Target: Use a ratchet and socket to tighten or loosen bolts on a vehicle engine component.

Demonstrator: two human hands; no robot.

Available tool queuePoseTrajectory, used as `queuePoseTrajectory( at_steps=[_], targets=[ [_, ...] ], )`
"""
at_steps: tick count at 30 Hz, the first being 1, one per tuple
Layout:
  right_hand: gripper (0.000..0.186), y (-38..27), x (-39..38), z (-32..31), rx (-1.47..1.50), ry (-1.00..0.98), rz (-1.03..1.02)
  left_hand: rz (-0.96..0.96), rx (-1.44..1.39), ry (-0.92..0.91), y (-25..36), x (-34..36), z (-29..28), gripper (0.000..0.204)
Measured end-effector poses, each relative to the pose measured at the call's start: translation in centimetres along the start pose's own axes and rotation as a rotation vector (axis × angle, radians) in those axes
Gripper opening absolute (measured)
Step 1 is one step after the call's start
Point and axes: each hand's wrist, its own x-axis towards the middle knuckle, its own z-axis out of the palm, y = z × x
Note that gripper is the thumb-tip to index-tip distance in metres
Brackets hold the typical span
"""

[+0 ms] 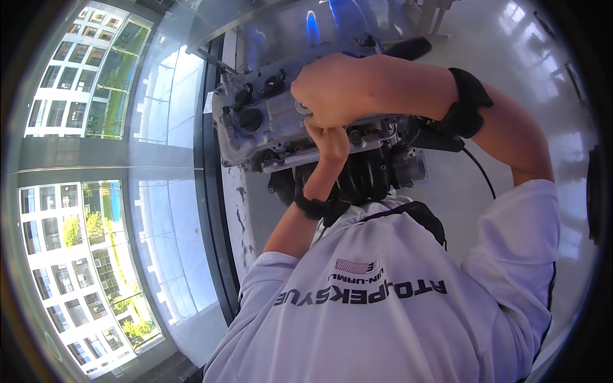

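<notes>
The engine (pixel 278 116) lies just beyond the person's body, its pale cover facing up, and both hands work over its middle. The right hand (pixel 327 88) is curled like a fist above the cover. The left hand (pixel 331 142) comes in from the near side, its fingers bent up against the underside of the right. What either one grips is hidden, so I cannot tell whether they close on a part or a tool; only a pale metal edge (pixel 302 109) shows at the right hand's left side.

The step looks like fitting or turning something small at the cover. To do it well, the left hand should probably steady the piece and keep it square while the right applies force slowly, stopping if it binds. Elbows and wristbands are best held off the black cap (pixel 251 119) to the left and the cable (pixel 483 171) to the right. Tilting the wrists aside would likely open the view.
</notes>
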Motion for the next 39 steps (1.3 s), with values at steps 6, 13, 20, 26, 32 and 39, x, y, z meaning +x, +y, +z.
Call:
queuePoseTrajectory(
  at_steps=[6, 13, 20, 26, 32, 39],
  targets=[
    [0.013, 3.9, -3.1, -2.5, -0.144, 0.200, -0.218, -0.227, -0.047, -0.247, 3.7, 1.7, 0.0, 0.035],
    [0.009, 4.8, -3.9, 1.1, -0.235, 0.575, -0.240, -0.211, 0.324, -0.194, 6.5, 2.3, 2.1, 0.024],
    [0.016, 4.8, -9.5, -0.7, -0.170, 0.490, -0.336, 0.022, 0.153, -0.001, 3.6, 0.5, 1.3, 0.009],
    [0.026, 6.4, -6.8, 1.9, -0.255, 0.938, -0.555, -0.408, 0.047, -0.437, 5.8, 3.1, -0.7, 0.010],
    [0.021, 1.2, -6.6, -1.1, -0.170, 0.088, 0.105, -0.327, -0.028, -0.385, 4.6, 3.3, 1.3, 0.004],
    [0.011, 3.0, -5.0, -1.3, -0.440, 0.192, 0.016, -0.285, -0.097, -0.515, 4.6, 2.1, 0.2, 0.010]
  ],
)
